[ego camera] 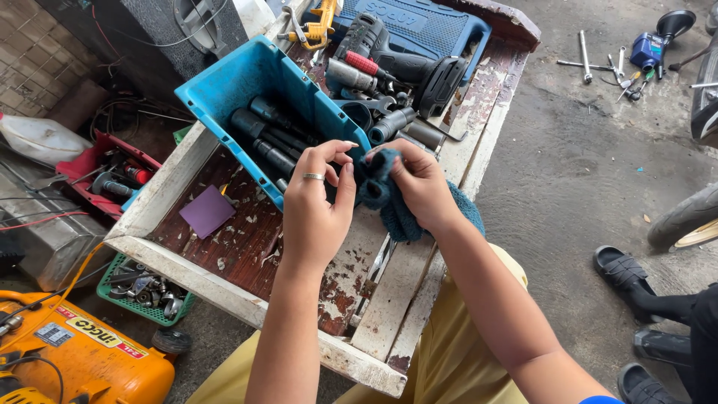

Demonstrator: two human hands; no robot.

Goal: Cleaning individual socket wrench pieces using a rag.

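My right hand (420, 183) grips a dark blue knitted cloth (400, 213) bunched around a small dark part that the cloth mostly hides. My left hand (318, 198), with a ring on one finger, pinches the other side of the same bundle with thumb and fingertips. Both hands hover over the near corner of a tilted blue plastic bin (258, 82) filled with several black sockets and bits (265, 135). All of this sits on a worn wooden table (247, 239) with peeling white and red paint.
A black power drill (404, 63) and its blue case (434, 26) lie at the table's far end. A purple square sheet (207, 211) lies left. An orange machine (82, 352), green parts basket (142, 288) and red tray (105, 168) sit on the floor. Another person's sandalled feet (636, 299) stand right.
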